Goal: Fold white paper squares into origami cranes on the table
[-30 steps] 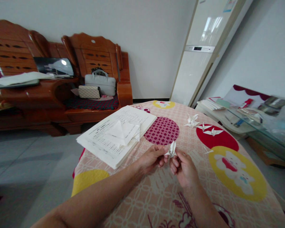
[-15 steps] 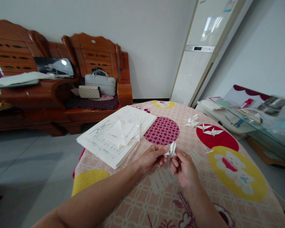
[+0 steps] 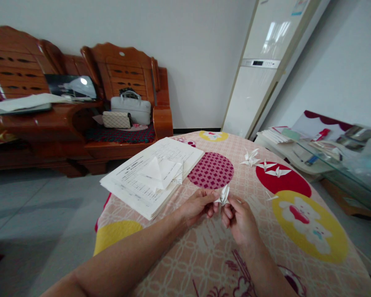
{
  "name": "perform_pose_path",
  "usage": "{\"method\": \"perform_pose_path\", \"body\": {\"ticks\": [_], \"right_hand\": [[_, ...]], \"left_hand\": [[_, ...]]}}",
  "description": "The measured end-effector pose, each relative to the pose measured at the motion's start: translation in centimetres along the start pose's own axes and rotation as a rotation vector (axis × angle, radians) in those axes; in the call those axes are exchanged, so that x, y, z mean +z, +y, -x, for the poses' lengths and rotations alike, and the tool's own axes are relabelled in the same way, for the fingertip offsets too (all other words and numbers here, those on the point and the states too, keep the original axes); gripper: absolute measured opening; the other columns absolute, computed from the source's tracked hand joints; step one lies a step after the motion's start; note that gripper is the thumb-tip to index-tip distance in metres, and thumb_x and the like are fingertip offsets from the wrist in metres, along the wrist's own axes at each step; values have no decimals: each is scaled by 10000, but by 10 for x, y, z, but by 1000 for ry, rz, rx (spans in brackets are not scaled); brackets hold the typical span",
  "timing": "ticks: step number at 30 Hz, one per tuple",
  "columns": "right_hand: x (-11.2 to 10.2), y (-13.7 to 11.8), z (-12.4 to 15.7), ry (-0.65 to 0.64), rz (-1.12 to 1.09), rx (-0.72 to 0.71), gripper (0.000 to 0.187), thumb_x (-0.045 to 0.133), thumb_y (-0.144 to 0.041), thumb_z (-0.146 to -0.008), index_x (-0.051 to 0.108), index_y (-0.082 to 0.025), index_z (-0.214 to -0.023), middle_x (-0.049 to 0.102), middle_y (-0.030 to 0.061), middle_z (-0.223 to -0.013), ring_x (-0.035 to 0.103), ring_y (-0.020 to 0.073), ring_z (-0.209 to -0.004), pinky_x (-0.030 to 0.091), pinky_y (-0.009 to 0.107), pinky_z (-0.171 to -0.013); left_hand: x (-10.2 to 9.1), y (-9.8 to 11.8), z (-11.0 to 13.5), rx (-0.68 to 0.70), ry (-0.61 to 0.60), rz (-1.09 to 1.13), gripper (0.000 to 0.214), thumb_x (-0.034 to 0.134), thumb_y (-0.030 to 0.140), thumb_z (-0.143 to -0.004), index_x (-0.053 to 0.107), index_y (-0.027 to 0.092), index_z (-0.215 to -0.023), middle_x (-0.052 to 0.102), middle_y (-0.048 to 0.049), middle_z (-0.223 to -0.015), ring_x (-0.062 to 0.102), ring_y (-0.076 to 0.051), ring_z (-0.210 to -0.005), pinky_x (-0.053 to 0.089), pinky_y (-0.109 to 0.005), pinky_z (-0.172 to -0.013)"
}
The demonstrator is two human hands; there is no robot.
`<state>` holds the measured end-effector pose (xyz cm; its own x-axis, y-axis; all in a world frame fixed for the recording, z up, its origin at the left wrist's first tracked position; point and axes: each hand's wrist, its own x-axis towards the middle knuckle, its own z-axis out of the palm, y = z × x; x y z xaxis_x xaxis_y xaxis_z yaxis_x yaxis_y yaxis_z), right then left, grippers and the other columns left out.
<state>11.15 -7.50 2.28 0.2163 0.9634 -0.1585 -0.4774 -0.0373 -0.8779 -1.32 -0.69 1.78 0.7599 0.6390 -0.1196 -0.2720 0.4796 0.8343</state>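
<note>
A small white folded paper piece [image 3: 224,194] stands up between both my hands, just above the patterned tablecloth [image 3: 204,255]. My left hand [image 3: 198,206] pinches it from the left with thumb and fingers closed. My right hand [image 3: 239,220] pinches it from the right, fingers curled. Several finished white paper cranes [image 3: 264,165] lie further back on the red circle of the cloth. A stack of printed sheets [image 3: 151,175] with folded white squares on top lies to the left of my hands.
Wooden armchairs [image 3: 123,74] with bags [image 3: 130,109] stand beyond the table at the left. A tall white air conditioner [image 3: 259,66] is at the back. A glass shelf with papers [image 3: 312,148] runs along the right.
</note>
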Motion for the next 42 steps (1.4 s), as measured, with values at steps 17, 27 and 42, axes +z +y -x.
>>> {"method": "perform_pose_path", "body": {"ticks": [17, 27, 42], "right_hand": [[-2, -1, 0, -14, -13, 13, 369, 690, -434, -756, 511, -171, -568, 378, -83, -416, 336, 55, -302, 274, 181, -298], [-4, -1, 0, -19, -19, 1, 364, 679, -423, -777, 505, -174, -577, 388, -82, -425, 345, 58, -306, 278, 183, -302], [0, -6, 8, -45, 223, -274, 368, 580, -389, -890, 521, -171, -600, 408, -68, -442, 391, 65, -360, 305, 196, -374]], "left_hand": [[-3, -1, -1, 3, -28, 12, 385, 697, 437, -770, 582, 94, -639, 583, 1, -542, 469, -42, -375, 335, -153, -368], [-3, 1, 0, -2, -30, 1, 388, 691, 440, -776, 573, 99, -634, 585, 0, -549, 471, -44, -384, 334, -163, -382], [-16, 12, 3, 109, -170, -225, 406, 674, 485, -790, 616, 95, -692, 604, -27, -635, 533, -82, -493, 437, -198, -494]]}}
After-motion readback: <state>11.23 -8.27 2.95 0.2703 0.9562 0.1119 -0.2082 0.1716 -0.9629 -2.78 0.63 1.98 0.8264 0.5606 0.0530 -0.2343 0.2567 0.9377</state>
